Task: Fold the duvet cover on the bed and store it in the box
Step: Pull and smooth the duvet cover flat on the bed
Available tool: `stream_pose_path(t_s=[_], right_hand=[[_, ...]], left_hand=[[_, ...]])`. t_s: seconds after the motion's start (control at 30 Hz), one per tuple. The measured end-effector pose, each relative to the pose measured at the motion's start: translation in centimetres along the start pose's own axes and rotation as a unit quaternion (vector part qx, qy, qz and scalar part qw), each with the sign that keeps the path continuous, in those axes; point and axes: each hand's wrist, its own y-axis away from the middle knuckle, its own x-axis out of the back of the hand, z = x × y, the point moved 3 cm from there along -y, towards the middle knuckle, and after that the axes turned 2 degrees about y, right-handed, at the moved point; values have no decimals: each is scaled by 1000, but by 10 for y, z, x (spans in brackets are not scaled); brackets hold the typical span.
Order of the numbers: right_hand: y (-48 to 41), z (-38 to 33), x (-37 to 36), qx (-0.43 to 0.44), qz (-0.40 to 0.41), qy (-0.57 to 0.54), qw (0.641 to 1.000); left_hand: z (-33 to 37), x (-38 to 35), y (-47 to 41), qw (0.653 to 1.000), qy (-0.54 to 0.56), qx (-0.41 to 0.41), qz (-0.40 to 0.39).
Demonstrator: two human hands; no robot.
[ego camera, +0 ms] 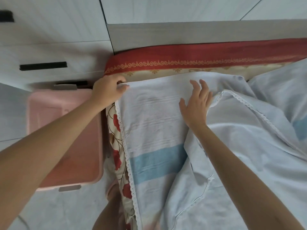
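Spreading duvet cover (154, 123) across bed (182, 61).
Left hand (108, 90) pinches its far corner at mattress edge; right hand (196, 103) flat, fingers splayed, on cloth. Pink box (49, 103) on floor beside bed.

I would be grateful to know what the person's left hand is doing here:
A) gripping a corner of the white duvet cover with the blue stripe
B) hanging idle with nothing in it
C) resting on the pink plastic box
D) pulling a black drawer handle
A: the left hand curls round the far corner of the white duvet cover with the blue stripe, up past the pink plastic box.
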Motion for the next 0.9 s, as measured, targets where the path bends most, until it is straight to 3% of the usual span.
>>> stream_pose_path(t_s=[0.13, 0.23, 0.33, 0.47, 0.53, 0.63, 0.67, 0.77, 0.8, 0.87, 0.9], right_hand=[[63, 5, 4, -129, 41, -59, 989], [119, 21, 15, -285, 100, -129, 945], [173, 32, 20, -361, 20, -180, 915], [220, 46, 27, -372, -68, -82, 922], [228, 57, 32, -395, -78, -91, 911], [238, 68, 35, -515, -118, -260, 808], [237, 68, 37, -515, -116, -275, 804], [238, 51, 52, -410, -125, -275, 861], [236, 38, 56, -375, -154, -346, 846], [231, 5, 59, -311, -245, -511, 763], [229, -9, 58, -281, -296, -540, 736]], left_hand=[[-5, 3, -5, 1000, -10, -21, 4], [-2, -2, 1, 996, -69, 25, 56], [24, -3, 31, 988, -101, 40, 113], [78, -35, 110, 992, -42, -121, 4], [95, -52, 149, 987, 18, -151, -54], [110, -80, 192, 967, 168, -120, -151], [113, -85, 203, 955, 218, -92, -181], [116, -97, 227, 907, 332, 55, -253], [118, -98, 231, 889, 355, 97, -272], [123, -91, 228, 847, 415, 178, -280], [123, -86, 223, 820, 454, 227, -264]])
